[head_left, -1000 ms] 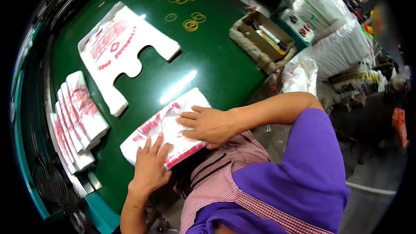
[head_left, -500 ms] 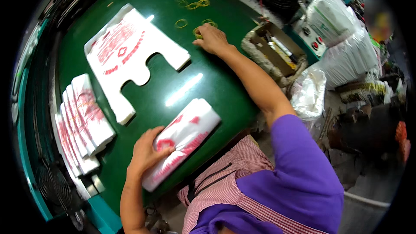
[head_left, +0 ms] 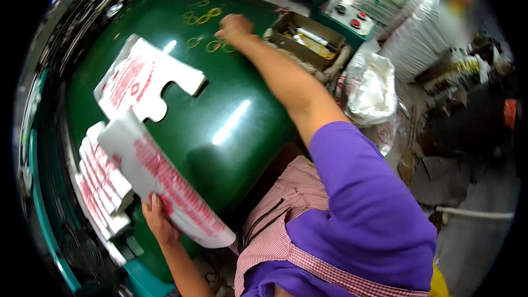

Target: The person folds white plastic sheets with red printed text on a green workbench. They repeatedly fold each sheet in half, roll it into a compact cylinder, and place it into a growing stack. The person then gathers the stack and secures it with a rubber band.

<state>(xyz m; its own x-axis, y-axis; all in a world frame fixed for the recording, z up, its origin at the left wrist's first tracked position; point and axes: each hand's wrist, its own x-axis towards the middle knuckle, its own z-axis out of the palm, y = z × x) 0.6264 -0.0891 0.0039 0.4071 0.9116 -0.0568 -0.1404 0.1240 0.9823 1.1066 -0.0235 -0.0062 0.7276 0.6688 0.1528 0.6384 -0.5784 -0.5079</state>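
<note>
A folded bundle of white plastic bags with red print [head_left: 165, 179] is gripped by my left hand [head_left: 160, 220], its thumb lying on the bundle. The bundle is raised and slants over the left side of the green table. At the far side of the table, my right hand [head_left: 236, 27] is closed, its fingertips turned away from view; what they hold, if anything, is hidden. Several yellow rubber bands [head_left: 204, 19] lie on the table beside it. A flat stack of white bags with cut-out handles [head_left: 129, 80] rests farther left, partly covered by the bundle.
Several folded bag bundles [head_left: 102, 181] are lined up along the left edge of the green table [head_left: 247, 143]. Right of my right hand stands a box with pens [head_left: 308, 41], near a control box with red buttons [head_left: 355, 19]. An open white sack [head_left: 371, 91] stands beyond the table's right edge.
My left hand has lifted the bundle off the table and turned it, moving it left. My right hand has closed and moved off the rubber bands toward the far edge. The whole view has shifted.
</note>
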